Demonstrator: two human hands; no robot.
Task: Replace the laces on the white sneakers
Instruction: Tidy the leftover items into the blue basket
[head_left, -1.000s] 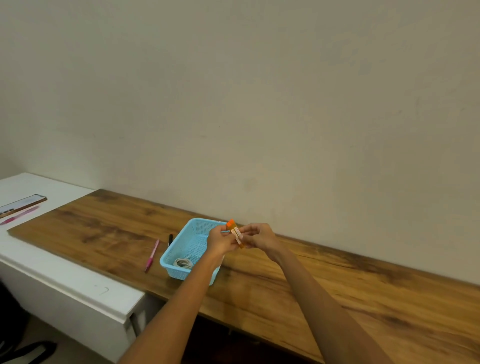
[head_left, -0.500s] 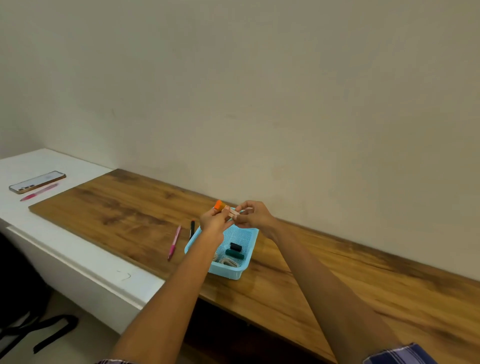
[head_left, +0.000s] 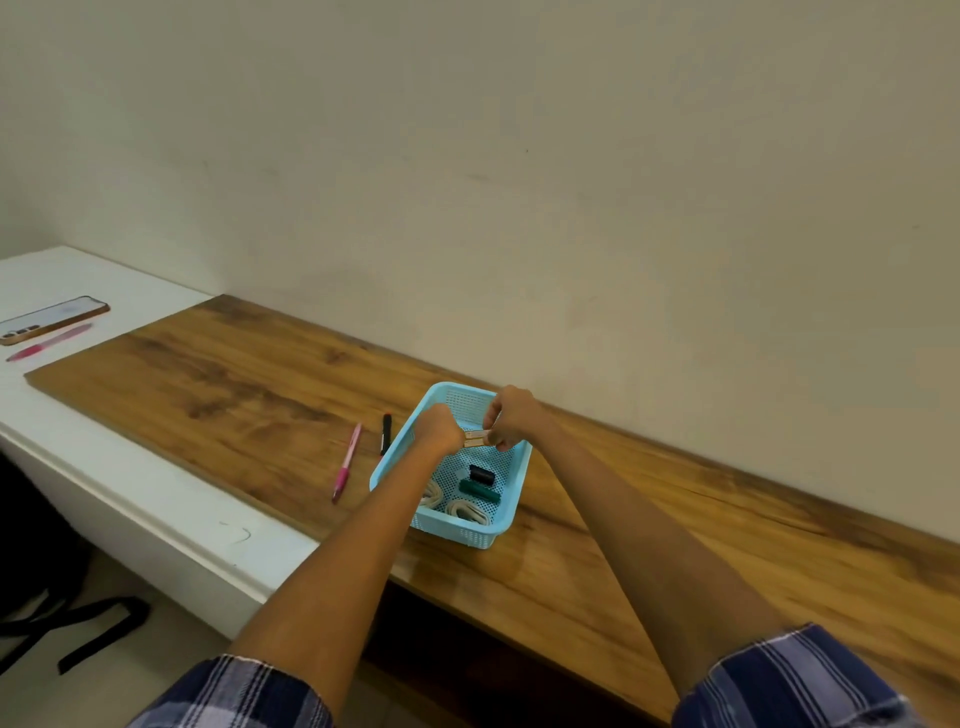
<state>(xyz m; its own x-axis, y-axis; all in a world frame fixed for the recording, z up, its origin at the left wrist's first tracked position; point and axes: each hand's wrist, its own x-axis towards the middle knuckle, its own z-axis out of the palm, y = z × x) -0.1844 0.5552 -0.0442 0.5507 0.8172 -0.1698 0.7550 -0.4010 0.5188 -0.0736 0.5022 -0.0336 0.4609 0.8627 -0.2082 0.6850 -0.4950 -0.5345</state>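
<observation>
both hands are over the blue basket on the wooden tabletop — the left hand is curled into a fist and the right hand pinches a small tan-and-orange object that spans between them. what it is, i can't tell. coiled white laces lie in the basket's near end beside a green piece and a black piece. a pink pen and black marker lie just left of the basket — no sneakers in view
</observation>
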